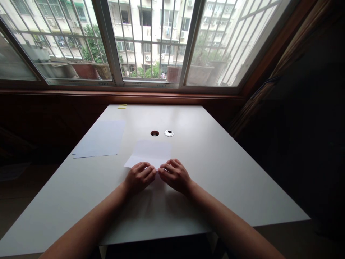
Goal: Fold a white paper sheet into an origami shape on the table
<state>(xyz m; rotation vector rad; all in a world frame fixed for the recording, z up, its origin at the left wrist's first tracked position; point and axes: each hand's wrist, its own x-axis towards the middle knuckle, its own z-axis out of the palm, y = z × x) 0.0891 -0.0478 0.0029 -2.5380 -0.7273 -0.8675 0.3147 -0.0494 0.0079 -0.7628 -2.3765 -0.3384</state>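
A sheet of white paper [152,151] lies in the middle of the table, its near edge lifted a little and partly hidden by my hands. My left hand [140,176] is closed on that near edge, fingers bent and pressed together. Close beside it, my right hand [175,175] pinches the same edge, the fingertips of both hands almost meeting. A faint bend runs across the sheet just beyond my fingers.
The white table [221,187] reaches toward a barred window [151,39]. Paper sheets [101,138] lie at the left. Farther back are a round cable hole [154,133], its loose ring cover [169,133] and a yellow sticky note [122,106]. A curtain [269,82] hangs at right.
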